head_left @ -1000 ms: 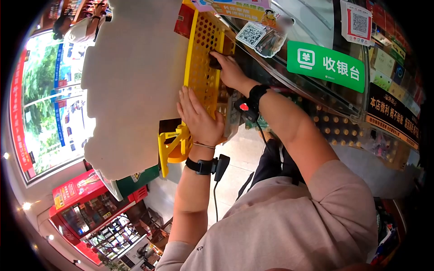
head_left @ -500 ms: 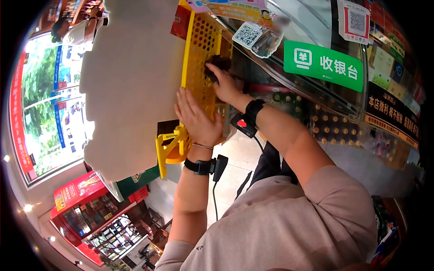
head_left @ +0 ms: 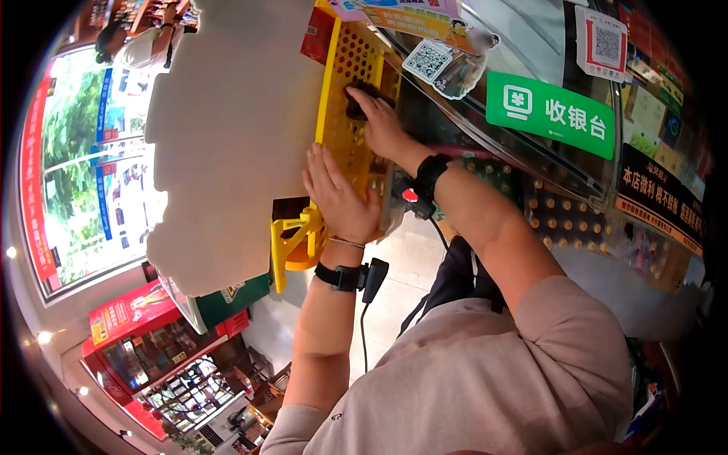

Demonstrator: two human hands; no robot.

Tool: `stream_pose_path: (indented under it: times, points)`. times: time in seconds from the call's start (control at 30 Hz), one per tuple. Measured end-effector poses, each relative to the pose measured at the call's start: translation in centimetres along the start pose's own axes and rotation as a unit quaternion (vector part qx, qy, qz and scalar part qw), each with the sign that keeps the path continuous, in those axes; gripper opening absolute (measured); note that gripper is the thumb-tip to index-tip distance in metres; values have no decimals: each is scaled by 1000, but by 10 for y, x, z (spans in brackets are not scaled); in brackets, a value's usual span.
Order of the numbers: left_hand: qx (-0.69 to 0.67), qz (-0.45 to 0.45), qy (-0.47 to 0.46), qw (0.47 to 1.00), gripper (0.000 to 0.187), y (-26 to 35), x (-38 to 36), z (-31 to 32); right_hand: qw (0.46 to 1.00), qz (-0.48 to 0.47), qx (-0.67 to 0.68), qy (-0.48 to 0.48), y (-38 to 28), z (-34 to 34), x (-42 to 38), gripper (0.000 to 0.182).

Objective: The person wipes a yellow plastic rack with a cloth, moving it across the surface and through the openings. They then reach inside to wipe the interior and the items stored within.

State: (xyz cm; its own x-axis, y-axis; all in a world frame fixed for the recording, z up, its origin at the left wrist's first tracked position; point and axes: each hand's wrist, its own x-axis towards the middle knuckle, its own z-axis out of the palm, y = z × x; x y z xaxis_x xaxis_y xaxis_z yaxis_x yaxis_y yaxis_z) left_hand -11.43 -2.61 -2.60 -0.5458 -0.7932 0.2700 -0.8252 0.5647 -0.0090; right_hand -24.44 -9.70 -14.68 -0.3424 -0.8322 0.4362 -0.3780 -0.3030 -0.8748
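Note:
My right hand presses a dark cloth against the yellow perforated panel of a rack. Its fingers lie over the cloth, which is bunched beneath them and partly hidden. Lower down, my left hand rests flat on the near edge of the same panel, fingers stretched out and holding nothing. Just below that hand is a yellow bracket-like part of the rack. Black straps with small devices and cables are on both wrists.
A large pale board-like surface borders the panel on the left. To the right is a glass counter with a green sign and QR code cards. Bottles stand below it. Another person is at the far upper left.
My right hand has slid slightly up the yellow panel with the cloth. My left hand stays in place on the panel's edge. The whole view has shifted a little.

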Motion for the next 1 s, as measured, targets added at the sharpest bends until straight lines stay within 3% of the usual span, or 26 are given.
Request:
stream_pose_path:
  times: [0.1, 0.2, 0.23, 0.33, 0.37, 0.5, 0.6, 0.63, 0.77, 0.8, 0.83, 1.0]
  points:
    - [0, 2, 5, 1000, 91, 0, 0, 1, 998, 15, -35, -46, -3, -11, 17, 71]
    - [-2, 5, 9, 1000, 91, -1, -1, 1, 994, 73, 29, -71, -3, -11, 23, 70]
    - [-3, 6, 10, 1000, 91, -1, -2, 1, 978, 139, 131, -81, -3, -9, 28, 68]
    - [-8, 4, 7, 1000, 91, -1, -1, -1, 911, 222, 340, -68, -8, -15, 34, 67]
    - [-9, 6, 8, 1000, 91, -1, 1, -1, 911, 232, 335, -67, -7, -17, 36, 66]
    - [-13, 5, 3, 1000, 91, -1, -1, -1, 951, 139, 277, -20, -6, -8, 35, 66]
    - [-32, 6, 1, 999, 93, -1, -1, 0, 990, 100, 95, -10, -8, -8, 39, 66]
    - [-37, 2, 7, 999, 94, -2, -1, 1, 998, 45, 43, 3, -9, -8, 39, 65]
    - [-15, -45, -60, 997, 102, 7, 4, -8, 994, 42, 103, -15, -12, -7, 44, 68]
    - [-67, -32, -2, 997, 100, 2, 0, 0, 988, 32, 150, -29, 15, 3, 45, 73]
    - [-68, -27, 12, 997, 99, 0, -1, 3, 955, 124, 263, -61, 4, -3, 47, 74]
    - [-82, -31, 39, 995, 96, -2, -1, 0, 894, 263, 353, -87, -35, -42, 44, 70]
